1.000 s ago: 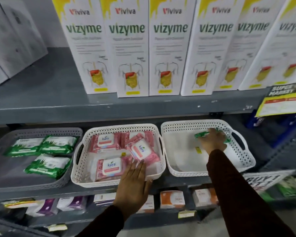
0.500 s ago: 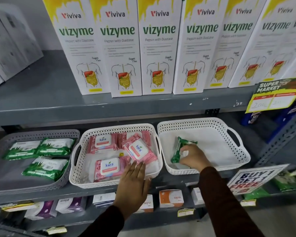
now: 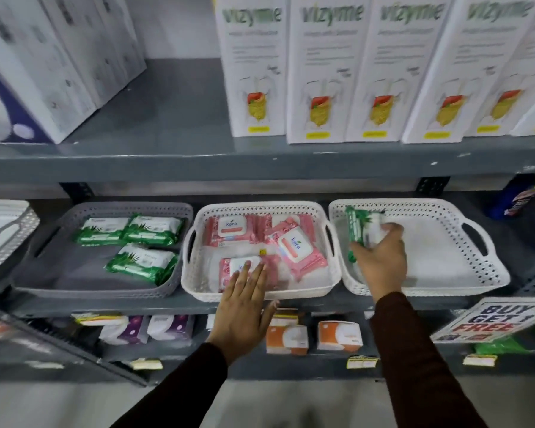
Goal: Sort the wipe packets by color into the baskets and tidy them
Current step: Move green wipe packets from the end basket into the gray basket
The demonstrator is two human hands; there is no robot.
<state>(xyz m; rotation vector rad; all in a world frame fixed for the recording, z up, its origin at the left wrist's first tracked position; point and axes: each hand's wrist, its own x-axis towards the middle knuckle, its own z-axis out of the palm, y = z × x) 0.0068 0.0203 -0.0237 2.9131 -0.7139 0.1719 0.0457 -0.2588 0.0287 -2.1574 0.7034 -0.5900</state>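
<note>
Grey metal shelving (image 3: 260,162) carries three baskets side by side: a grey basket (image 3: 105,293) with three green packets, a middle white basket (image 3: 260,293) with what look like four pink packets, and a right white basket (image 3: 445,287) with nothing lying on its floor. Over that last basket's left end the right hand (image 3: 380,261) pinches one green packet (image 3: 360,228) on edge, while the left hand (image 3: 244,301) lies flat with fingers spread on the middle basket's front rim and its nearest pink packet (image 3: 244,267). Sorting seems nearly done, and the next move probably calls for carrying this packet leftward across the pink ones to the grey basket.
</note>
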